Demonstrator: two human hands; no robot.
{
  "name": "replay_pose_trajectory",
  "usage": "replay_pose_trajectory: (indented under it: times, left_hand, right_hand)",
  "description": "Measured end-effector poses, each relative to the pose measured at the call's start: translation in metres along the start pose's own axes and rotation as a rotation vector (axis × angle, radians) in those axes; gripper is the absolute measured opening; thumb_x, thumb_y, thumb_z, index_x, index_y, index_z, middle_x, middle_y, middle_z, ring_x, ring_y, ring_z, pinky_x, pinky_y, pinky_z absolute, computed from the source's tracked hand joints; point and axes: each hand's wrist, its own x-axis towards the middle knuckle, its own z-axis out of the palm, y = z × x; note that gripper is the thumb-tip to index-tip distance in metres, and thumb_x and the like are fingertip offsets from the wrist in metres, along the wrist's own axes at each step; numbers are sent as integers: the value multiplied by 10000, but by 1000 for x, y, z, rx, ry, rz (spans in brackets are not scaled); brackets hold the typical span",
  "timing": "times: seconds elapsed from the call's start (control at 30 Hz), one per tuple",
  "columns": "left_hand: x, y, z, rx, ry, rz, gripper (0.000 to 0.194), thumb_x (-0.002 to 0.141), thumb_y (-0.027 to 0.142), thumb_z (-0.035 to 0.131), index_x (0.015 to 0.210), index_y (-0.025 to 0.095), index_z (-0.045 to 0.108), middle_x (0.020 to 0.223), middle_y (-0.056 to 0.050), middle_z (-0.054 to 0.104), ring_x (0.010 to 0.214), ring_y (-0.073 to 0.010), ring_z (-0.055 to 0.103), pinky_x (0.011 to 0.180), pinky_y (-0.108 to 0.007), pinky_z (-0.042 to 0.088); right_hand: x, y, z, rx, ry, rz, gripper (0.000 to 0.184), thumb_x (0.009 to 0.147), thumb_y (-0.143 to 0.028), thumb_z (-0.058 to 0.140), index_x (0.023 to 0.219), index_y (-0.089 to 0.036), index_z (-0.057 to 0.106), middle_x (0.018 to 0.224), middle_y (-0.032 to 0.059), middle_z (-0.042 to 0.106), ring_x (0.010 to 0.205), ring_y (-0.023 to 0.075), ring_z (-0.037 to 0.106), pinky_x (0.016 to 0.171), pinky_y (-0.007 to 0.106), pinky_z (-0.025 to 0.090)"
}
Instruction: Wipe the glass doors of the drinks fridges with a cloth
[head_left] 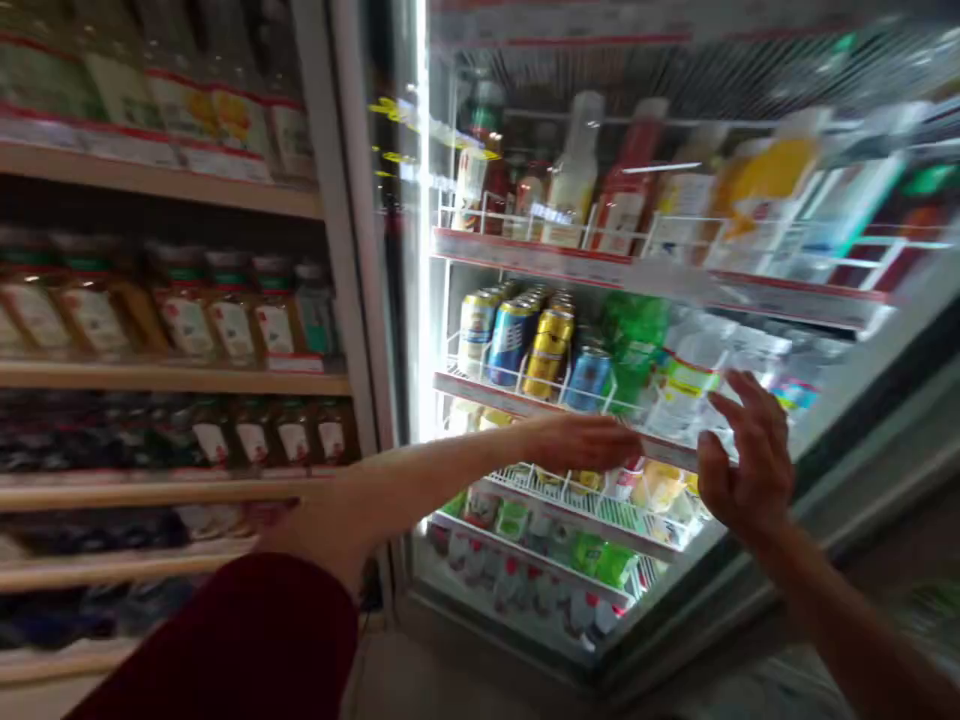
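My left hand point(585, 443), below a dark red sleeve, stretches to the right in front of the middle shelf of a lit drinks fridge point(525, 258). Its fingers look extended and motion blurs them; I see nothing in it. Farther right, my right hand point(750, 455) is raised with its fingers apart and holds nothing visible. Behind it stand clear plastic bottles point(686, 380). Gold cans point(549, 350), blue cans point(589, 375) and green bottles point(636, 345) fill the shelf above my left hand. Whether glass lies between my hands and the drinks, I cannot tell.
Taller bottles point(622, 195) line the fridge's upper shelf behind wire rails. Lower shelves carry more packs and bottles point(517, 580). At the left, a wooden shelf unit point(172, 375) bears rows of capped bottles. A dark frame edge point(832, 450) slants along the right.
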Motion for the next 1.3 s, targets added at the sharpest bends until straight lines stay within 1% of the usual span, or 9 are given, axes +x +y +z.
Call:
replay_pose_trajectory:
  times: [0.13, 0.33, 0.53, 0.77, 0.93, 1.0, 1.1, 1.17, 1.3]
  left_hand:
    - [-111, 28, -3, -64, -125, -75, 416, 895, 202, 324, 1284, 256, 462, 1404, 35, 408, 1315, -106, 339, 1105, -299, 312]
    - [-213, -19, -30, 75, -135, -1118, 490, 916, 223, 231, 1398, 134, 250, 1470, -89, 279, 1391, -202, 114, 1142, -480, 169]
    - [-237, 62, -6, -163, -279, -536, 452, 923, 211, 290, 1360, 326, 312, 1465, 109, 274, 1362, -46, 189, 1130, -259, 257]
    - [-238, 27, -12, 88, -180, -1121, 484, 940, 262, 172, 1413, 183, 235, 1507, -25, 181, 1390, -200, 83, 1160, -428, 136]
    - [-250, 57, -7, -139, -234, -324, 486, 934, 174, 144, 1391, 283, 270, 1475, 112, 250, 1367, -59, 162, 1131, -238, 241]
    - [-255, 37, -17, -113, -243, -422, 479, 937, 188, 153, 1405, 248, 238, 1489, 80, 223, 1376, -88, 127, 1140, -287, 221]
    - [-254, 4, -30, 49, -208, -1002, 491, 939, 250, 163, 1421, 161, 194, 1514, -29, 154, 1388, -191, 51, 1149, -420, 135]
    - [-250, 8, -27, 74, -197, -1127, 495, 935, 264, 179, 1417, 158, 215, 1509, -46, 166, 1387, -215, 79, 1146, -449, 136]
    - [-254, 58, -7, -129, -209, -363, 456, 924, 212, 243, 1366, 275, 337, 1464, 68, 289, 1352, -69, 225, 1109, -245, 286]
  right_hand:
    - [-14, -50, 57, 154, -117, -63, 527, 798, -159, 478, 1312, -251, 410, 1389, 73, 436, 1273, 281, 418, 1040, 542, 349]
    - [-20, -118, 121, 233, -140, -35, 450, 794, -153, 483, 1239, -223, 476, 1343, 93, 490, 1254, 275, 443, 1083, 573, 241]
    - [-15, -168, 155, 322, -199, -104, 514, 761, -122, 522, 1262, -222, 471, 1334, 104, 499, 1243, 272, 457, 1064, 503, 318]
    - [-14, -181, 169, 261, -178, -95, 626, 730, -140, 566, 1319, -302, 430, 1338, 66, 501, 1214, 269, 488, 1066, 487, 330]
    - [-16, -183, 166, 237, -230, -81, 653, 716, -137, 580, 1324, -318, 424, 1325, 60, 514, 1192, 272, 510, 1032, 471, 388]
    - [-19, -182, 164, 218, -231, -68, 665, 706, -135, 588, 1324, -318, 425, 1324, 67, 515, 1185, 279, 516, 1010, 465, 416]
    - [-23, -179, 163, 176, -215, -62, 671, 695, -126, 600, 1321, -303, 434, 1310, 80, 528, 1182, 284, 517, 1014, 457, 416]
    - [-24, -177, 162, 168, -222, -67, 663, 702, -125, 595, 1321, -297, 433, 1306, 82, 532, 1181, 285, 517, 1014, 462, 415]
    - [-19, -170, 159, 195, -251, -101, 651, 713, -126, 581, 1325, -289, 429, 1312, 89, 524, 1182, 283, 517, 1007, 458, 427]
